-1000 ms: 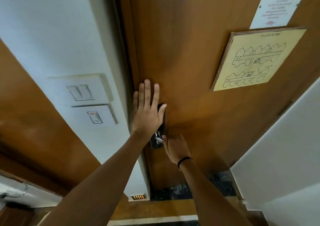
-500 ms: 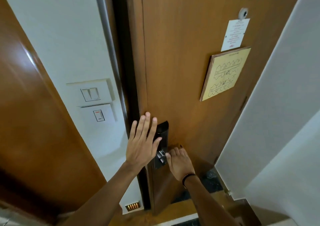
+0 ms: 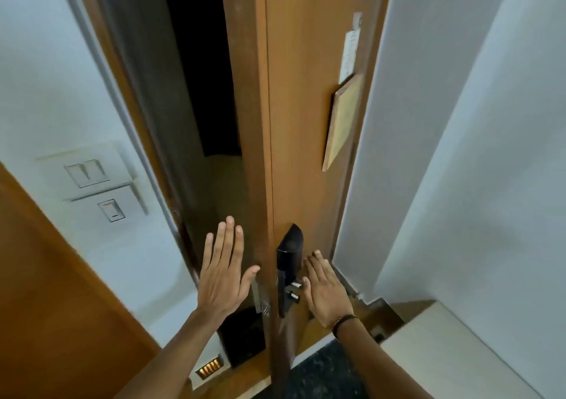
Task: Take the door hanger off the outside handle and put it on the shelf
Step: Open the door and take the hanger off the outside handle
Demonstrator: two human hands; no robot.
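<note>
Wooden door (image 3: 300,123) stands ajar, both hands spread and empty; left hand (image 3: 222,276) near its edge risks pinched fingers.

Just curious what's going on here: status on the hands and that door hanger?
Left hand open at wooden door edge. Right hand open by black lock plate. Door hanger not in sight.

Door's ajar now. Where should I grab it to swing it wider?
Take the door by its exposed free edge, just above the latch plate, with the left hand coming from the dark gap side. That hand is open beside the edge; fingers likely fit round it.
</note>
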